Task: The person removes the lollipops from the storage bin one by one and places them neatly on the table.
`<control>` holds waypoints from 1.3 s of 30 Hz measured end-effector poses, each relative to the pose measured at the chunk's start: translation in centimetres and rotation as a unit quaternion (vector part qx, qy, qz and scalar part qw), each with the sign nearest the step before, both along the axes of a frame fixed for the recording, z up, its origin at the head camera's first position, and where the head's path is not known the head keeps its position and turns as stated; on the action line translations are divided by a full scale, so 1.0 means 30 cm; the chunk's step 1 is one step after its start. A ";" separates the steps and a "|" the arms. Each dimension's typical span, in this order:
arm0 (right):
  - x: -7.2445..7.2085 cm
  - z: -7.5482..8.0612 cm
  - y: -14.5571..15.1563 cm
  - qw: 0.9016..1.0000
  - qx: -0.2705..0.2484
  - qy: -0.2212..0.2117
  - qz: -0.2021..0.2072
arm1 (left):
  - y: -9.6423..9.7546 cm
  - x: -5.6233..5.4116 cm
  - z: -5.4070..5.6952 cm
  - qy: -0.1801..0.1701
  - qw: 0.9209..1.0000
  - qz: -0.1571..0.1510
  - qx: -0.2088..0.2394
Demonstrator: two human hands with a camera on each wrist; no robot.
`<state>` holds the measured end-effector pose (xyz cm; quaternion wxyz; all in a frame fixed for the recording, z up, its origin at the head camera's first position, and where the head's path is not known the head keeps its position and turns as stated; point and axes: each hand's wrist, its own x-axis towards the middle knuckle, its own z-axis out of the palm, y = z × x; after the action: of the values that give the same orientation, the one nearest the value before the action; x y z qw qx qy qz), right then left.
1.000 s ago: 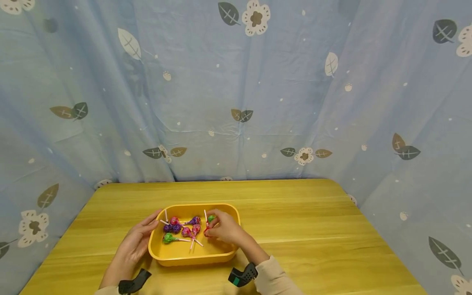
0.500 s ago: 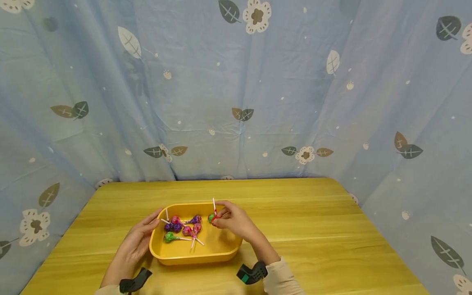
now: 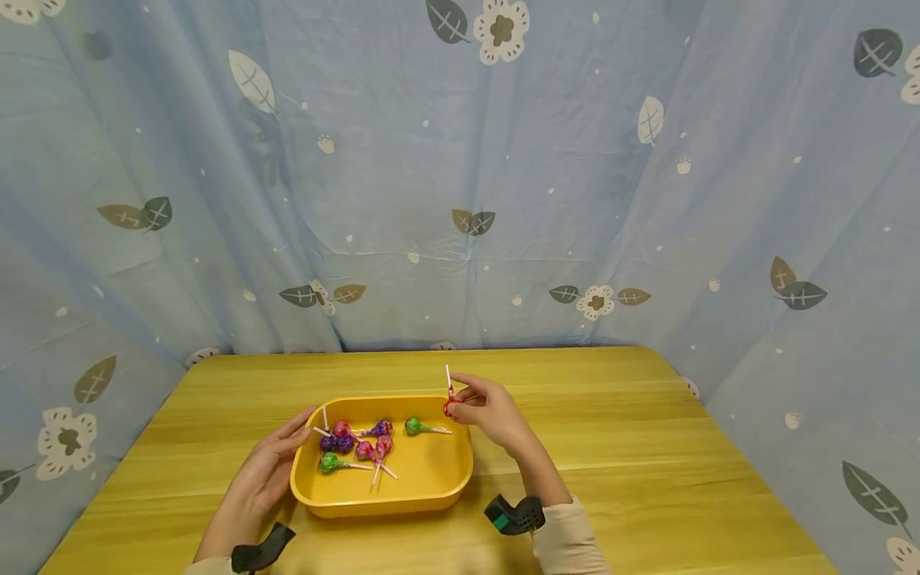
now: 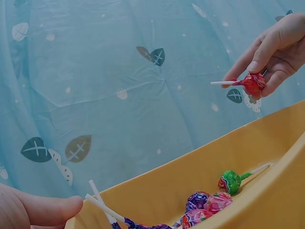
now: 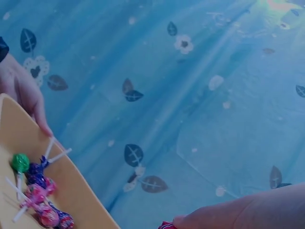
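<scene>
My right hand [image 3: 496,411] pinches a red-wrapped lollipop [image 4: 254,86] by its candy head, above the right end of a yellow tray [image 3: 381,508]. Its white stick points up in the head view. My left hand [image 3: 267,471] rests against the tray's left side, its fingers fairly straight and the tips at the rim. Inside the tray, a green lollipop [image 3: 413,426] lies alone toward the right. Another green lollipop [image 3: 329,463] is at the left, near purple lollipops [image 3: 338,443] and pink lollipops [image 3: 365,451]. In the right wrist view only a sliver of the held lollipop shows.
The tray stands on a yellow wood-grain table [image 3: 611,463]. A blue curtain [image 3: 402,176] with leaf and flower prints hangs behind the table and at both sides. Black straps with camera mounts [image 3: 516,515] sit on both wrists.
My right hand has lifted the red lollipop from inside the tray and carried it up and right to the rim, uncovering the green lollipop. My left hand has stayed at the tray's side.
</scene>
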<state>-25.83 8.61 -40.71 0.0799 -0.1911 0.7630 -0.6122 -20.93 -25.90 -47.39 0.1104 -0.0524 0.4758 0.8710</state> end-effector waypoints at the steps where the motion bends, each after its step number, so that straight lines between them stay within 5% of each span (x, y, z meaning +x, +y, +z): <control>1: -0.004 0.001 0.008 1.000 -0.004 -0.004 -0.005 | 0.000 0.001 0.000 0.000 1.000 0.000 -0.001; 16: -0.068 -0.027 0.120 0.996 -0.053 -0.058 -0.049 | -0.002 0.001 0.012 0.007 1.000 -0.008 -0.006; 39: -0.123 -0.172 0.155 0.985 0.004 -0.128 -0.116 | 0.003 0.003 0.012 -0.007 1.000 0.003 -0.013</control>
<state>-29.53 13.27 -45.87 0.1065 -0.0214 0.7658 -0.6338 -20.84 -25.81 -47.04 0.1106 -0.0614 0.4865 0.8645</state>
